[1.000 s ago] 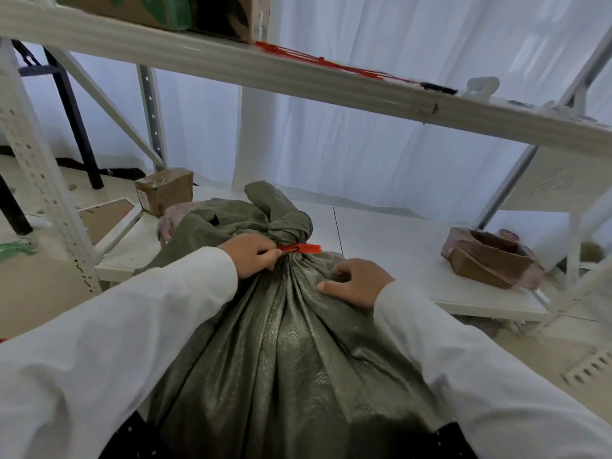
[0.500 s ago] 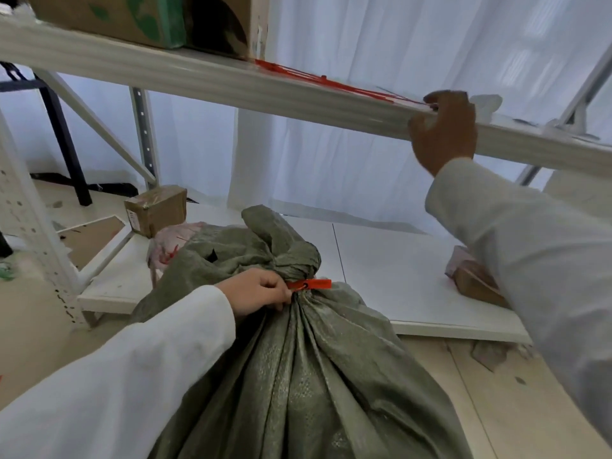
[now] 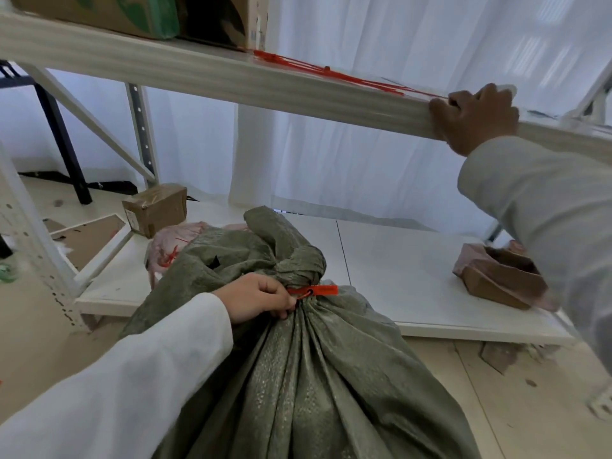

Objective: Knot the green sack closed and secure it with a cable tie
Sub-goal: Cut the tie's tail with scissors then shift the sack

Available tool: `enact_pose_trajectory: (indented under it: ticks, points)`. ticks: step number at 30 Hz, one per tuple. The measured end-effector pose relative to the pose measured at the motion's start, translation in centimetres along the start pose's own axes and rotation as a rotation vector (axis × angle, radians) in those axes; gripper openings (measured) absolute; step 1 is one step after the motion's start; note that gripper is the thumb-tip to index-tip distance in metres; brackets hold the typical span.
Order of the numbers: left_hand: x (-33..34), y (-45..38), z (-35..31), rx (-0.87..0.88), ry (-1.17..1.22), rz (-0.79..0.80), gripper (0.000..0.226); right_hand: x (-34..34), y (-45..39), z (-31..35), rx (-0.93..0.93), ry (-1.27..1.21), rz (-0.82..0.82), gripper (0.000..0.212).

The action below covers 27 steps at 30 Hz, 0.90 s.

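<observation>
The green sack (image 3: 318, 376) stands in front of me, its neck tied in a knot (image 3: 298, 263). An orange cable tie (image 3: 314, 290) circles the neck just under the knot, its tail pointing right. My left hand (image 3: 258, 298) grips the gathered neck right beside the tie's head. My right hand (image 3: 473, 117) is up on the upper shelf's front edge (image 3: 231, 79), fingers curled over the top at the end of a bunch of red cable ties (image 3: 331, 72). What lies under those fingers is hidden.
On the low white shelf board (image 3: 397, 266) sit a small cardboard box (image 3: 155, 208) at the left, a pinkish bag (image 3: 172, 241) behind the sack, and a torn brown box (image 3: 500, 279) at the right. Cartons (image 3: 132, 11) stand on the upper shelf. White rack posts (image 3: 33, 246) rise at the left.
My right hand left the sack's front and rose to the upper shelf edge, then shifted slightly right along it. My left hand stayed on the sack's neck.
</observation>
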<state>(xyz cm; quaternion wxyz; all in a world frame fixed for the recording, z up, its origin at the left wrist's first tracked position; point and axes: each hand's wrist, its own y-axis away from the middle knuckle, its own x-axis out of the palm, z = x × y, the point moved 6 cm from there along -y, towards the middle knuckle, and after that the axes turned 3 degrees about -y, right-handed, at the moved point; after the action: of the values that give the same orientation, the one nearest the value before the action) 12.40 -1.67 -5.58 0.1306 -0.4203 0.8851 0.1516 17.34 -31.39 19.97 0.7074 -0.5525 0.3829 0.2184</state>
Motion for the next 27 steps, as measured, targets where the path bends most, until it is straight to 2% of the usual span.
enact_pose_trajectory:
  ticks: [3, 6, 8, 10, 12, 13, 14, 16, 18, 21, 24, 27]
  points:
    - [0.2, 0.4, -0.1, 0.005, -0.012, -0.027, 0.026, -1.0, 0.9, -0.6, -0.076, -0.006, 0.001, 0.040]
    - [0.4, 0.9, -0.3, -0.003, -0.035, -0.066, 0.026, -3.1, 2.6, -2.2, 0.057, -0.140, -0.106, 0.032]
    - [0.5, 1.2, -0.7, -0.011, -0.071, -0.089, 0.026, -4.1, 5.4, -3.6, 0.239, -0.411, -0.275, 0.029]
    - [0.6, 1.6, -1.0, -0.029, -0.118, -0.093, 0.027, -3.7, 9.3, -4.3, 0.395, -0.786, -0.440, 0.029]
    - [0.7, 2.1, -1.4, -0.043, -0.136, -0.091, 0.033, -2.3, 12.9, -4.5, 0.536, -1.188, -0.533, 0.024]
    - [0.8, 2.4, -1.6, -0.054, -0.141, -0.091, 0.035, -1.5, 14.6, -4.5, 0.624, -1.317, -0.526, 0.021]
    - [0.9, 2.7, -1.8, -0.065, -0.146, -0.094, 0.033, -0.5, 16.2, -4.3, 0.716, -1.411, -0.473, 0.017]
    - [1.1, 3.3, -2.2, -0.105, -0.176, -0.085, 0.027, 1.2, 19.4, -3.0, 0.824, -1.512, -0.261, 0.014]
    - [1.4, 3.6, -2.7, -0.157, -0.165, -0.077, 0.037, 2.4, 21.9, -1.0, 0.840, -1.539, 0.007, 0.014]
    - [1.2, 4.3, -3.3, -0.203, 0.034, -0.144, 0.048, 2.8, 23.9, 1.0, 0.792, -1.457, 0.323, 0.015]
    - [-0.4, 5.2, -3.8, -0.129, 0.232, -0.308, 0.048, 3.0, 24.5, 1.7, 0.726, -1.382, 0.497, 0.017]
    - [-1.0, 5.8, -5.0, 0.002, 0.147, -0.394, 0.039, 3.1, 24.8, 2.7, 0.644, -1.353, 0.596, 0.017]
